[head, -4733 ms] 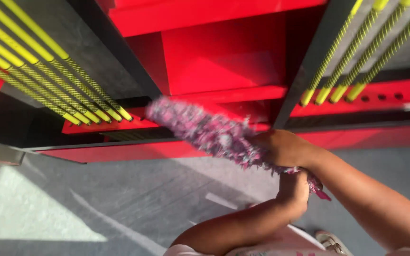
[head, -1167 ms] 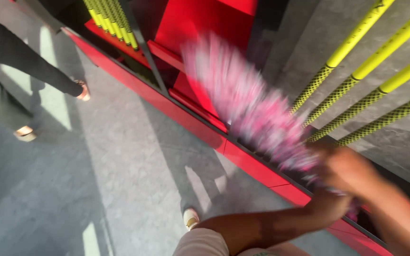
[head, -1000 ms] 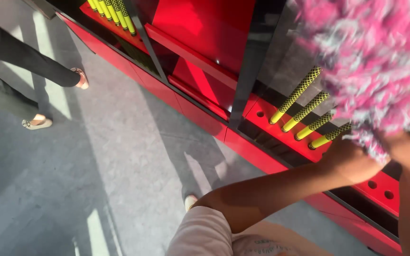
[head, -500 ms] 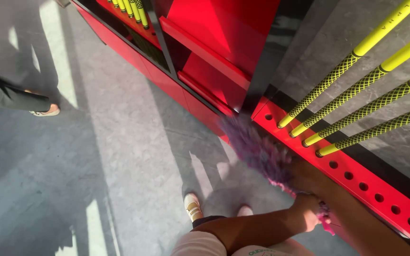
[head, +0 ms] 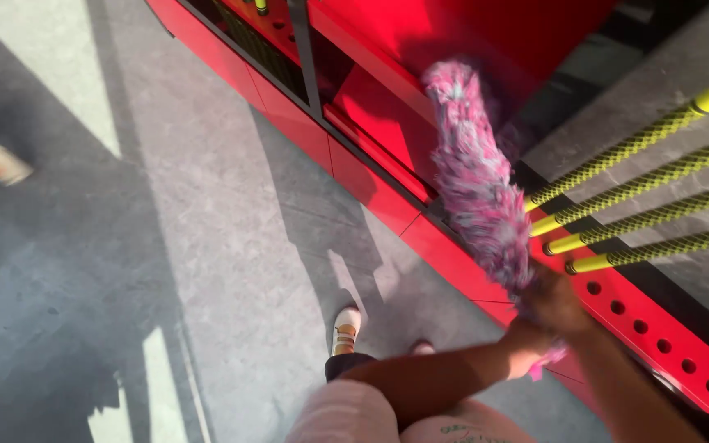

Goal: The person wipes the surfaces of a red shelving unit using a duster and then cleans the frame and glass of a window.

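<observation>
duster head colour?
Pink and white, mottled with grey, on the fluffy duster. The head view shows it.

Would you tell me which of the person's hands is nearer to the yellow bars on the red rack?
The right hand, gripping the pink fluffy duster just below the yellow bars. The left hand is lower, at the duster's handle end, farther from them.

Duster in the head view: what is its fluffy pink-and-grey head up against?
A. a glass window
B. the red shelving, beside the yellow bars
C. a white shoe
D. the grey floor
B. Both hands, the right hand and the left hand, grip the duster by its handle end, and its fluffy head lies against the red shelving, just left of the yellow bars.
</observation>
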